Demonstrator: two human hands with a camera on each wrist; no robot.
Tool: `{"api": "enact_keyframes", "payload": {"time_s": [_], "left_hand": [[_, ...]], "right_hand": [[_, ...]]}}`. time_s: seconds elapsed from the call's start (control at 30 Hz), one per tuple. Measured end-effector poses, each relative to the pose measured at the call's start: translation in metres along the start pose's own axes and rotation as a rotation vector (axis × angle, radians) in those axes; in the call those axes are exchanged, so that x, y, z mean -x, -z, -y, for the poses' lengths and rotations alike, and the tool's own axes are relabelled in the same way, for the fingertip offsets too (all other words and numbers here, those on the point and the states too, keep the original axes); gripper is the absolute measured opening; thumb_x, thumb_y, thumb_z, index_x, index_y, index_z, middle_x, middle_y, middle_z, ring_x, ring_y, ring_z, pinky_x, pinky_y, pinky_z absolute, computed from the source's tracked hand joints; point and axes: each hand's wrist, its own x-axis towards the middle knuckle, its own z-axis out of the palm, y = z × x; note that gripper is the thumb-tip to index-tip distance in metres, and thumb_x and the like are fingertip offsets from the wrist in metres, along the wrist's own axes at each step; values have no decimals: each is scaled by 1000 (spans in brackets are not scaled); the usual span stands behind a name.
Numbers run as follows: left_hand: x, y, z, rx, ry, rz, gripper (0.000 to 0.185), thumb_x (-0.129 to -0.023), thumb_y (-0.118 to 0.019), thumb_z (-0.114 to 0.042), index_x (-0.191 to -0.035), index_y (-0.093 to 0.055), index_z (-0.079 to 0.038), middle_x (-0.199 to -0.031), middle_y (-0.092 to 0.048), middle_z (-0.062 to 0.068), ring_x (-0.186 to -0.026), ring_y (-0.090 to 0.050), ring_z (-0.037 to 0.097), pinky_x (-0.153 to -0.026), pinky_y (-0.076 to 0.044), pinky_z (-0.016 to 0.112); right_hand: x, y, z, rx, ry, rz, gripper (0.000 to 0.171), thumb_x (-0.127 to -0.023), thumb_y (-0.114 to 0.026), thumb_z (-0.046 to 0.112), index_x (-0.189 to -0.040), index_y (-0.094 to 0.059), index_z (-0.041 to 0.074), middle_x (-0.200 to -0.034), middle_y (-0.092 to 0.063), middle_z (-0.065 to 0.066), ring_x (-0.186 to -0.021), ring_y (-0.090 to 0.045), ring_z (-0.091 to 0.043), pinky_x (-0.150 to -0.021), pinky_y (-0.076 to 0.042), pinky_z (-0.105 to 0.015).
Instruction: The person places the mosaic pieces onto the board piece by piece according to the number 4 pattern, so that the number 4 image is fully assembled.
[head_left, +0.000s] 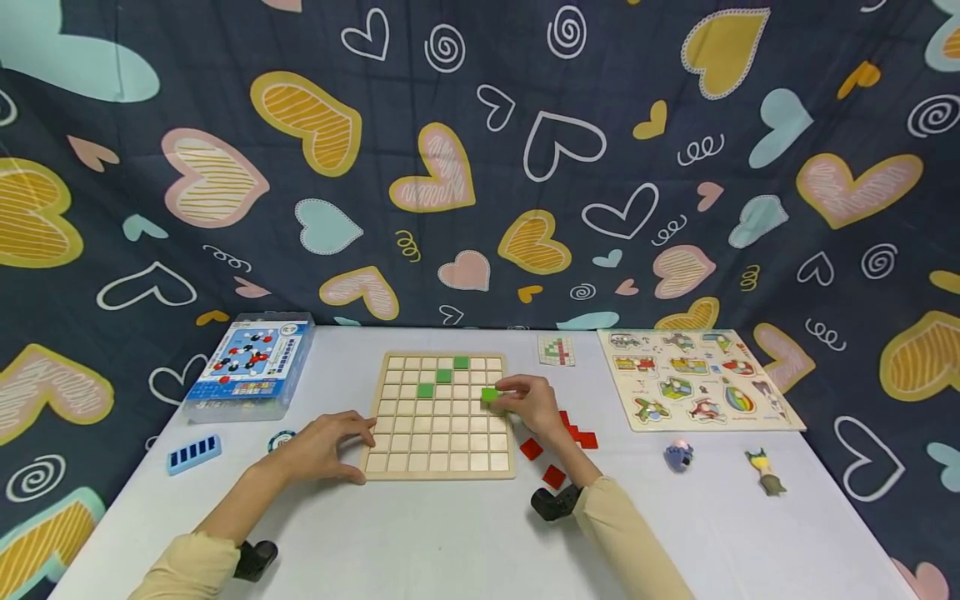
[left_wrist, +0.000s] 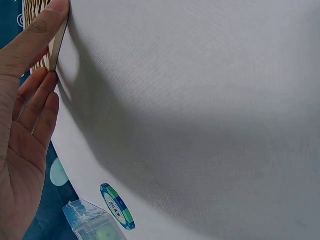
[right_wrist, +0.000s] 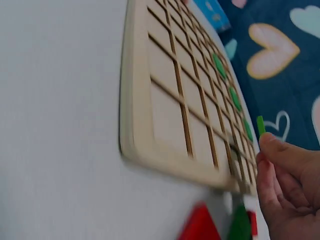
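My right hand pinches a small green square tile between thumb and fingertips, over the right side of a wooden grid board. In the right wrist view the tile is seen edge-on above the fingertips. Three green tiles, one of them at the row's middle, lie in cells on a diagonal in the board's upper part. Along the board's left edge rest the fingers and thumb of my left hand; in the left wrist view they touch the wooden rim.
Several red tiles lie right of the board, partly behind my right forearm. A pattern card and a picture puzzle board stand farther back. Two small figures are at the right. Leftward are a boxed set, a blue slotted piece and a round chip.
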Motion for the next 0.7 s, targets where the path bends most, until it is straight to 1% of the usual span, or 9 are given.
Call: {"api": "enact_keyframes", "payload": {"time_s": [0.1,0.27,0.37,0.5,0.57,0.7], "left_hand": [[0,1,0,-1,1,4,41,-64,-86,-38,-94,-67,-19,-123,-62,17,-109,-59,34,-94,-47,50],[1,1,0,1,6,7,40,-64,-86,-38,-95,-67,-19,-123,-62,17,-110,-59,34,-94,-47,49],[1,2,0,3,9,4,40,-64,-86,-37,-95,-67,-18,-123,-62,16,-110,-59,34,-94,-47,49],[1,1,0,8,11,10,41,-65,-86,-37,-96,-67,-18,-124,-62,16,-111,-58,34,-95,-46,50],[1,1,0,7,10,14,41,-65,-86,-37,-96,-67,-18,-124,-62,16,-111,-58,34,-95,-46,49],[1,0,1,-1,4,13,41,-64,-86,-38,-96,-67,-18,-124,-62,16,-111,-59,33,-95,-47,49]], "right_hand": [[0,-13,5,-16,15,25,25,-75,-78,0,-99,-72,0,-93,-72,-12,-77,-69,-19,-68,-55,-26],[-2,-37,9,-33,78,61,25,-75,-78,-1,-99,-71,-3,-93,-72,-15,-78,-71,-23,-70,-57,-30],[-4,-51,11,-51,107,81,25,-75,-77,-3,-99,-70,-5,-93,-72,-17,-79,-71,-25,-71,-57,-29],[-5,-67,14,-55,140,94,26,-74,-78,-5,-98,-70,-7,-92,-71,-18,-78,-71,-26,-69,-57,-25],[-5,-74,16,-52,151,99,26,-73,-78,-5,-97,-70,-7,-91,-71,-17,-77,-71,-25,-67,-57,-23],[-7,-86,19,-25,204,91,24,-72,-79,-5,-94,-70,-7,-87,-71,-17,-74,-70,-25,-65,-56,-21]]}}
